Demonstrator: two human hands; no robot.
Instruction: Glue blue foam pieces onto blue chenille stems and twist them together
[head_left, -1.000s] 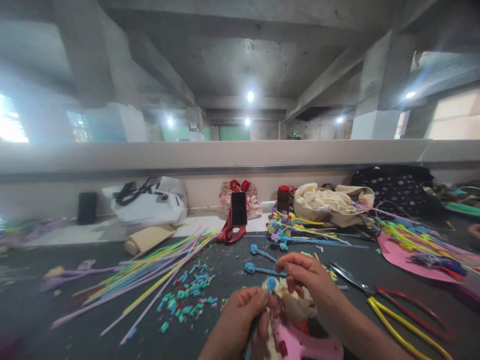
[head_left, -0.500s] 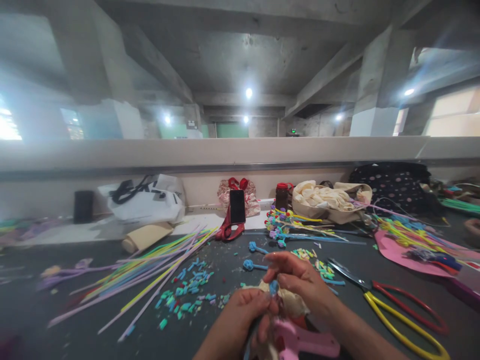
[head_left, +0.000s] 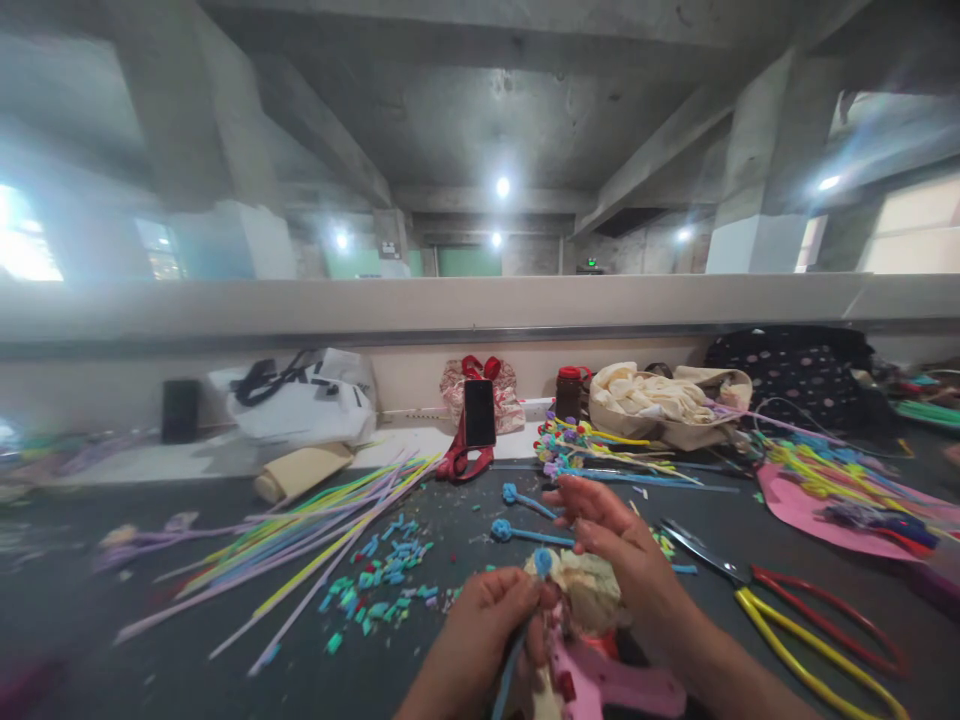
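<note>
My left hand point(head_left: 487, 630) pinches a blue pipe cleaner point(head_left: 542, 563) whose coiled tip stands up above the thumb and finger. Its stem hangs down below the hand. Just to the right, my right hand point(head_left: 619, 540) is held with fingers apart and nothing in them. Under both hands lie a pink glue gun point(head_left: 600, 672) and a cream-coloured lump point(head_left: 592, 590), partly hidden. Beyond the fingers, two blue pipe cleaners with balled heads, one of them a knotted stem point(head_left: 501, 531), rest on the dark table.
Cut blue and green bits point(head_left: 386, 580) and long coloured pipe cleaners point(head_left: 300, 535) spread to the left. Large scissors point(head_left: 739, 580) with red and yellow handles lie at right. A phone point(head_left: 480, 412) stands at the back, near a brown bottle point(head_left: 568, 395) and a cloth-filled basket point(head_left: 667, 400).
My right hand has come away from the pipe cleaner, up and to the right, and its fingers have spread. My left hand keeps its pinch. The view has shifted slightly.
</note>
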